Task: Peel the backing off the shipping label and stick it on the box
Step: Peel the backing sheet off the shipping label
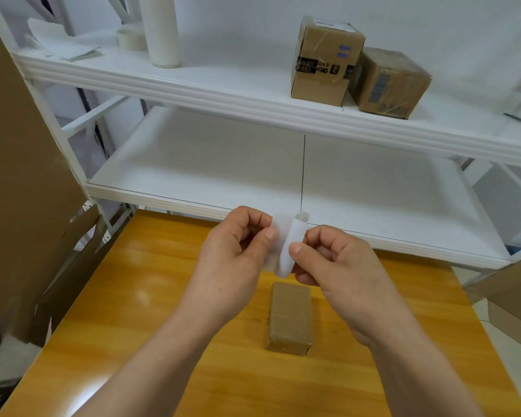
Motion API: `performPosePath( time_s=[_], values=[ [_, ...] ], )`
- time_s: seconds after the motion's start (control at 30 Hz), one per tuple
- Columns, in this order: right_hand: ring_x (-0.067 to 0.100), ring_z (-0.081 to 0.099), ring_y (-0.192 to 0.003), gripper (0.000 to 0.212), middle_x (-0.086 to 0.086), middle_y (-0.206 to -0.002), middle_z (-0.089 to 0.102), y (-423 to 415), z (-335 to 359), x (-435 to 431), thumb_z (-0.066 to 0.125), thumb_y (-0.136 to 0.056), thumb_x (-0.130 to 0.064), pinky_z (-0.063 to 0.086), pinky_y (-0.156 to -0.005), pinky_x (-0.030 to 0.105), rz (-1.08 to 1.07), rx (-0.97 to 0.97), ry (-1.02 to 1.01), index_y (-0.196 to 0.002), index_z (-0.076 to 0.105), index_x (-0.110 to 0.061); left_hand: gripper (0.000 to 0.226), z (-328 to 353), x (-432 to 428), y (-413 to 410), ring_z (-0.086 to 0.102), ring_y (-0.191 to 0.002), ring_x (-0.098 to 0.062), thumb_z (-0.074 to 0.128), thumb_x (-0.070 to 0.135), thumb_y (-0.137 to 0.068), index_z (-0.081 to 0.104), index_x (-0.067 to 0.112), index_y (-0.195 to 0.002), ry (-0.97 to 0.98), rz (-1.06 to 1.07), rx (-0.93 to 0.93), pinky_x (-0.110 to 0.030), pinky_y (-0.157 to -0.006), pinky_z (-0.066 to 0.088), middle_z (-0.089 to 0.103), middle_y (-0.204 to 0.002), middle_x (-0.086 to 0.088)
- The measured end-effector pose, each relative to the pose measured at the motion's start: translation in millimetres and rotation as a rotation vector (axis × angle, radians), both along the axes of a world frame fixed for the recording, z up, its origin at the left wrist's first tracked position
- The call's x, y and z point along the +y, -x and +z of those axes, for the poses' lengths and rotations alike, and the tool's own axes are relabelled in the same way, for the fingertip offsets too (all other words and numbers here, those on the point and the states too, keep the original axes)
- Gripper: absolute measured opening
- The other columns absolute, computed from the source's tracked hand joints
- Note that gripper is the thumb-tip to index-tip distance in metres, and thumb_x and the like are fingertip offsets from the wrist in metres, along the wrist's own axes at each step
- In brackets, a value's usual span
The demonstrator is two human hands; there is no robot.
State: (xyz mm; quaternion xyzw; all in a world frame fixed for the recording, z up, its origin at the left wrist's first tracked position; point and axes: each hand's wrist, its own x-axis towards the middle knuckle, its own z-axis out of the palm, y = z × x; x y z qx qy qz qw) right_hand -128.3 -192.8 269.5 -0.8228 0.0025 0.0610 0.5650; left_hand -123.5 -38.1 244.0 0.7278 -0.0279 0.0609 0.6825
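**Label half peeled above the box**

Both hands are held over the wooden table (139, 296), in front of a white shelf (253, 176). Between them is the label (286, 251), a small white sheet, lifted in the air just above the far end of the box (290, 316). The left hand (235, 251) has its fingers closed and pinches the left edge of the sheet between thumb and forefinger. The right hand (331, 260) is also closed in a pinch and grips a white layer that curls away to the right, with its top end rolled over. So the peeling seems to be in progress; which layer is the sticker and which is the backing cannot be told, because both are white and a little blurred.

The box lies on the table below the hands, and nothing touches it. It is brown and sealed with clear tape.

Some things could go wrong from here. The curled layer can fold back and stick to itself if the sticky side meets its own surface. The thin paper may tear if the hands pull apart too fast or at an angle. The glue may also catch on the fingertips, and then the label comes down crooked or with wrinkles. The box looks light and nobody holds it, so it may slide when the label is pressed on it.
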Motion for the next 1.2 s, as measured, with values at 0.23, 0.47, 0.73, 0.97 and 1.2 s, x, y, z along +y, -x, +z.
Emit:
performPosePath(
  time_s=[0.23,0.47,0.73,0.97,1.2],
  values=[
    [0.02,0.072,-0.076,0.007,0.005,-0.08,0.077,-1.8,0.9,0.2,0.064,-0.094,-0.021,0.062,-0.079,0.041,-0.018,0.042,-0.064,-0.09,0.069,-0.019,0.017,1.0,0.0,-2.1,0.059,-0.073,-0.016,0.057,0.013,-0.098,0.056,0.031,-0.1,0.0,0.033,0.013,-0.037,-0.066,0.049,0.068,-0.086,-0.01],
    [0.012,0.067,-0.062,0.008,-0.001,-0.064,0.071,-0.5,3.3,1.9,0.062,-0.095,-0.022,0.063,-0.076,0.042,-0.003,0.029,-0.049,-0.089,0.067,-0.021,0.012,1.2,-0.8,4.2,0.059,-0.079,-0.008,0.062,0.012,-0.094,0.067,0.022,-0.098,0.033,0.003,0.053,-0.028,-0.075,0.05,0.066,-0.088,0.004],
    [0.011,0.067,-0.062,0.008,-0.001,-0.066,0.071,3.8,4.5,4.2,0.061,-0.095,-0.024,0.063,-0.074,0.039,0.0,0.017,-0.045,-0.089,0.067,-0.023,0.021,1.2,1.8,6.5,0.061,-0.081,-0.013,0.064,0.004,-0.092,0.065,0.024,-0.098,0.006,0.021,0.045,-0.039,-0.076,0.055,0.067,-0.091,0.002],
    [0.013,0.067,-0.065,0.01,0.0,-0.068,0.073,4.5,5.3,5.8,0.059,-0.097,-0.024,0.062,-0.075,0.04,0.008,0.026,-0.056,-0.089,0.066,-0.024,0.022,4.8,2.4,9.9,0.067,-0.088,-0.01,0.06,0.007,-0.095,0.07,0.027,-0.093,-0.048,0.047,0.056,-0.034,-0.082,0.057,0.072,-0.088,0.014],
    [0.008,0.065,-0.063,0.009,-0.005,-0.067,0.071,3.1,6.1,7.5,0.057,-0.098,-0.027,0.061,-0.073,0.035,0.013,0.026,-0.059,-0.094,0.066,-0.025,0.02,6.4,4.6,8.7,0.068,-0.092,-0.014,0.07,0.007,-0.088,0.066,0.025,-0.097,0.007,0.058,0.08,-0.027,-0.076,0.058,0.07,-0.097,0.005]
  ],
)
